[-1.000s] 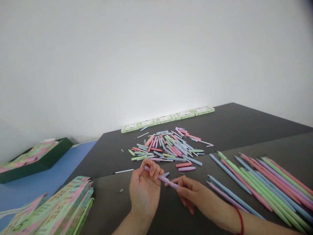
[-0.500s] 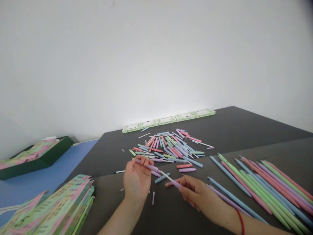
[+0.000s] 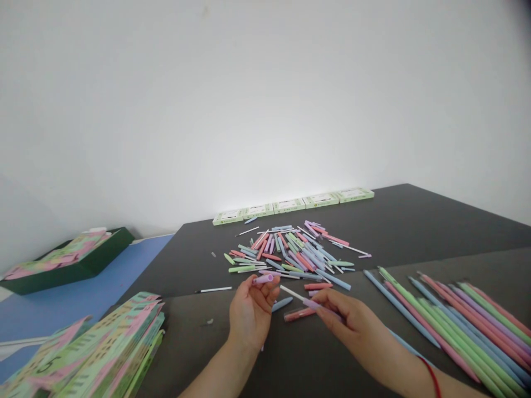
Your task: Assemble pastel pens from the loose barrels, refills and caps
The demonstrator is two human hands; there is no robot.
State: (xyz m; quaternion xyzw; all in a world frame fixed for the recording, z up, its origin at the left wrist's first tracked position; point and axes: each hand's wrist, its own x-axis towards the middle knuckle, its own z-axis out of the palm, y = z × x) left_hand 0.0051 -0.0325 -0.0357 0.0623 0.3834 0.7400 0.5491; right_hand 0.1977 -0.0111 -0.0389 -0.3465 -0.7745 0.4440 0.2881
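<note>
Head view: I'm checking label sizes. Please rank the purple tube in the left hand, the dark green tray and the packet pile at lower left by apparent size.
1. Packet pile, though nearer than the tray
2. Dark green tray
3. Purple tube

Black table (image 3: pixel 415 221), cluttered
5 boxes (image 3: pixel 289 205) along far edge; pen-part pile (image 3: pixel 305 258) mid-table; pens (image 3: pixel 450 333) toward near right corner.

**Parts (image 3: pixel 305 257) ahead, pens (image 3: pixel 452 338) right**

A barrel (image 3: pixel 262 279) sits in my left grip (image 3: pixel 251 312), a refill (image 3: pixel 291 293) in my right grip (image 3: pixel 350 318). Beyond them on the tabletop (image 3: pixel 186 331) lie the heaped parts, then boxes (image 3: pixel 289 206) by the wall (image 3: pixel 265 99). The pens lie side by side. Packs (image 3: pixel 91 354) are stacked near left; behind them, past the tabletop's edge, is a tray (image 3: pixel 102 255).
</note>
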